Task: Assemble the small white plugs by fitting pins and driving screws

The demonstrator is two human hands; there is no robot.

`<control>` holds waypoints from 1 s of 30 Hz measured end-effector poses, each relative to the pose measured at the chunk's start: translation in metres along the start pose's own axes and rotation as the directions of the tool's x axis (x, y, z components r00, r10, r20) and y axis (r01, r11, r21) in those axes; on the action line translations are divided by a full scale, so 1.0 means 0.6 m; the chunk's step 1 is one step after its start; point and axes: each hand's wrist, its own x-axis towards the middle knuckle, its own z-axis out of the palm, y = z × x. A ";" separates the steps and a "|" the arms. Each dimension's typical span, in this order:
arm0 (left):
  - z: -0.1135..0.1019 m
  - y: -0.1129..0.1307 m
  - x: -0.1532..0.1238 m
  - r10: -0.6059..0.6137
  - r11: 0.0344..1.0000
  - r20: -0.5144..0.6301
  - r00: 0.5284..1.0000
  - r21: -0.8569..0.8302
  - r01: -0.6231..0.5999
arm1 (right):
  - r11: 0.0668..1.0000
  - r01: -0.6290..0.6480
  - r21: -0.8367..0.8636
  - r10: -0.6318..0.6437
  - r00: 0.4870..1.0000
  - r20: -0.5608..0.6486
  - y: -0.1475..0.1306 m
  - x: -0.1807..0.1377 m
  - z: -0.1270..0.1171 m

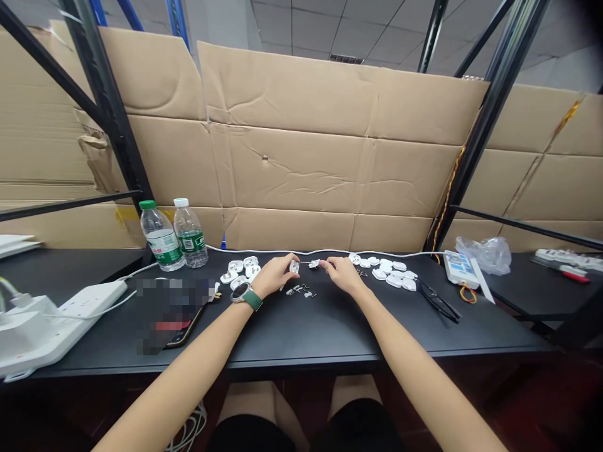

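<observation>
Between the thumb and fingers of my left hand [277, 274] is a white plastic plug housing [294, 267], held just above the black table. My right hand [343, 274] is closed, its thumb and forefinger pinched together at some small white and metal parts [314, 263]. What exactly sits in that pinch is too small to make out. Loose little metal pieces [301, 290] lie in front of the two hands. To the left is a group of white plug housings [239, 271]. White plastic covers [393, 274] are spread to the right, with tiny brass-coloured screws [361, 273] near my right hand.
Two water bottles [164, 242] stand at the back left. A white power strip [80, 314] and a phone [186, 326], partly blurred out, lie on the left. Black-handled pliers or scissors [439, 301] and a white boxed device [464, 269] are on the right. Cardboard [301, 163] walls the back.
</observation>
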 end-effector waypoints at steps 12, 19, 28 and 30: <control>-0.004 0.000 -0.001 -0.042 0.998 -0.024 0.999 0.035 0.042 | 0.977 0.187 0.107 -0.179 0.981 -0.074 0.012 0.005 0.011; -0.001 0.009 -0.004 -0.048 0.999 0.042 0.998 0.022 0.047 | 0.984 0.178 -0.012 -0.178 0.983 -0.046 0.006 0.002 -0.001; -0.001 0.005 -0.003 0.012 0.995 0.029 0.999 0.095 -0.015 | 0.995 0.102 0.004 -0.102 0.995 0.021 -0.007 -0.003 -0.004; -0.001 0.003 -0.002 0.016 0.995 0.027 0.999 0.094 -0.019 | 0.995 0.096 0.029 -0.097 0.995 0.031 -0.005 -0.002 -0.003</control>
